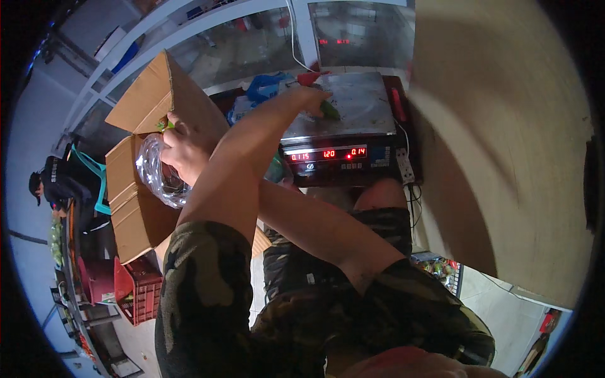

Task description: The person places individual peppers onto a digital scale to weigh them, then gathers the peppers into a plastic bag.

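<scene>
My forearms are crossed, the left one over the right. My left hand (315, 100) reaches to the metal plate of a digital scale (361, 106), its fingers around a dark green vegetable (330, 110) lying on that plate. The scale's red display is lit. My right hand (185, 149) is over the open cardboard box (134, 201), by a clear plastic bag (153, 165). A small green and brown piece of produce (164, 124) shows at its fingertips; whether the hand grips it or the bag is unclear.
Blue and white plastic packaging (241, 108) lies left of the scale. A power strip (404, 165) is at its right, beside a large pale panel (510, 141). A red crate (139, 288) stands below the box. A person in dark clothing (73, 184) is at the far left.
</scene>
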{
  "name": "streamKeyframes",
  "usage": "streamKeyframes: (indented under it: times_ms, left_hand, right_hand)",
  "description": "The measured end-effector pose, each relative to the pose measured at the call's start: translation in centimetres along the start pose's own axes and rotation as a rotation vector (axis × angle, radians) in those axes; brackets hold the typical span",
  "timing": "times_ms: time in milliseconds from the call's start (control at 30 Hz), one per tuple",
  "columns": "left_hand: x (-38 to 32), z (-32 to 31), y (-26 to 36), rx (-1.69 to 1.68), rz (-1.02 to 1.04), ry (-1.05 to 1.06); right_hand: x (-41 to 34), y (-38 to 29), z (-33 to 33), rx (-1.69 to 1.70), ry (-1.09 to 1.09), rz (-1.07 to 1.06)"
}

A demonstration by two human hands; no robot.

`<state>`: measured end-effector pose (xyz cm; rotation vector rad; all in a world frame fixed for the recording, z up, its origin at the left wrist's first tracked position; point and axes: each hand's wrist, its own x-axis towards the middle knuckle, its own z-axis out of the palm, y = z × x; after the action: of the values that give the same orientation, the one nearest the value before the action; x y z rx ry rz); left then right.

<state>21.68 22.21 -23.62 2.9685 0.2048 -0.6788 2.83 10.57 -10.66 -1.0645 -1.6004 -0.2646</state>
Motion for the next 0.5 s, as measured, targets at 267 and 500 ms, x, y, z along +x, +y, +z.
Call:
streamKeyframes:
  times_ms: [267, 500]
  left_hand:
    - [-3.8, -8.3, 0.4, 0.113, -0.178, -0.093]
    - [-15.4, -18.9, 3.0, 0.349, -0.178, 0.008]
  right_hand:
    - [0.3, 0.0, 1.6, 0.013, 0.145, 0.007]
    - [0.6, -0.1, 1.3, -0.003, 0.120, -0.009]
